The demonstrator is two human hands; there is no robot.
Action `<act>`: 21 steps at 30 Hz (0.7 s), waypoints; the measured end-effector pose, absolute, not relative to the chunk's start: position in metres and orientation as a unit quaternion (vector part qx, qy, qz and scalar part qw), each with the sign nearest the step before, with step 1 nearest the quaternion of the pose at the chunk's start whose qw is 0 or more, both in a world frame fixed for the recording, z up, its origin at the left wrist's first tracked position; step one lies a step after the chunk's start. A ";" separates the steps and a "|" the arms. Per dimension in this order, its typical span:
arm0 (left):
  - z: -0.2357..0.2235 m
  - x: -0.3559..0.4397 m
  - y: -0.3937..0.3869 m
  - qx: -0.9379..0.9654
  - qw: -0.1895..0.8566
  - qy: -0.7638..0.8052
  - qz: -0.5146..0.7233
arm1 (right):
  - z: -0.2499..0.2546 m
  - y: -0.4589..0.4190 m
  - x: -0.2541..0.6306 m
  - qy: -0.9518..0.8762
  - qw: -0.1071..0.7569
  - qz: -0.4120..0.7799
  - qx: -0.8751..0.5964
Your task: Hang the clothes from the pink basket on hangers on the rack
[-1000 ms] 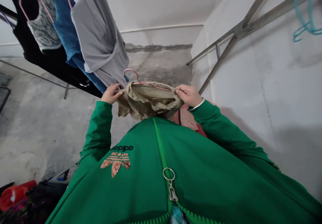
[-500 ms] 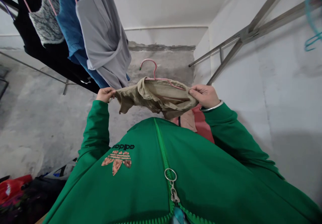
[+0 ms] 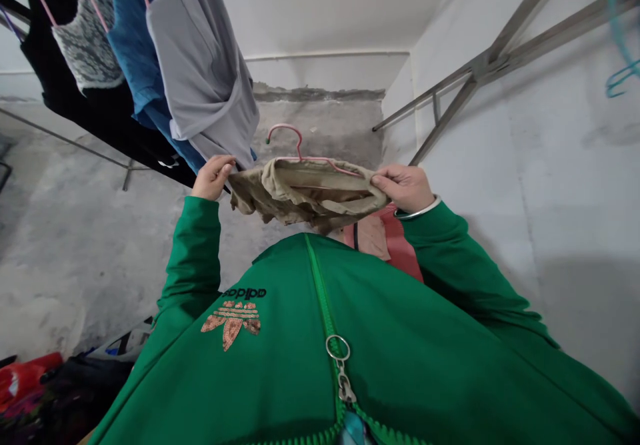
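A crumpled khaki garment (image 3: 320, 198) is stretched level in front of my chest, its wide opening facing up. A pink hanger (image 3: 299, 145) sits inside that opening, its hook standing out above and curving left. My left hand (image 3: 213, 176) is closed at the garment's left end, thumb against fingers. At the right end, my right hand (image 3: 404, 186) pinches the edge of the opening, near the hanger's arm. Folds hide the lower part of the hanger, and I cannot tell which kind of garment it is.
Several clothes, among them a grey garment (image 3: 205, 71) and a blue one (image 3: 130, 45), hang at upper left. A metal rack frame (image 3: 480, 68) runs along the right wall. A teal hanger (image 3: 623, 75) hangs at far right. Red and dark items (image 3: 30, 378) lie at lower left.
My left hand has risen a little and its grip has shifted at the garment's end. The hanger's hook has moved slightly left and down. My right hand keeps its pinch.
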State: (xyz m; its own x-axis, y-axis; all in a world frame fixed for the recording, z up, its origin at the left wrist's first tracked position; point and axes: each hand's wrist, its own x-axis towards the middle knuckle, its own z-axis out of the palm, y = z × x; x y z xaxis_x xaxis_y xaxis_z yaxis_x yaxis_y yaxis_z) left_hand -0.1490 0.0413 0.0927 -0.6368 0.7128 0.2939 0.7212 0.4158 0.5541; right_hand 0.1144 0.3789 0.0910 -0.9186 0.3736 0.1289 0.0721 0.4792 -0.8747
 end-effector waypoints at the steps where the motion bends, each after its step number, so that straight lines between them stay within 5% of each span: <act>1: 0.096 -0.143 0.047 -0.458 -0.006 -0.830 -0.317 | 0.090 0.378 0.113 -0.848 0.155 0.491 -0.130; 5: 0.098 -0.123 0.074 -0.516 -0.054 -0.813 -0.263 | 0.089 0.377 0.109 -0.853 0.161 0.481 -0.124; 12: 0.097 -0.125 0.079 -0.471 0.090 -0.819 -0.316 | 0.085 0.412 0.115 -0.832 0.097 0.546 -0.031; 21: 0.100 -0.122 0.088 -0.483 0.080 -0.816 -0.307 | 0.073 0.400 0.109 -0.923 0.192 0.334 -0.002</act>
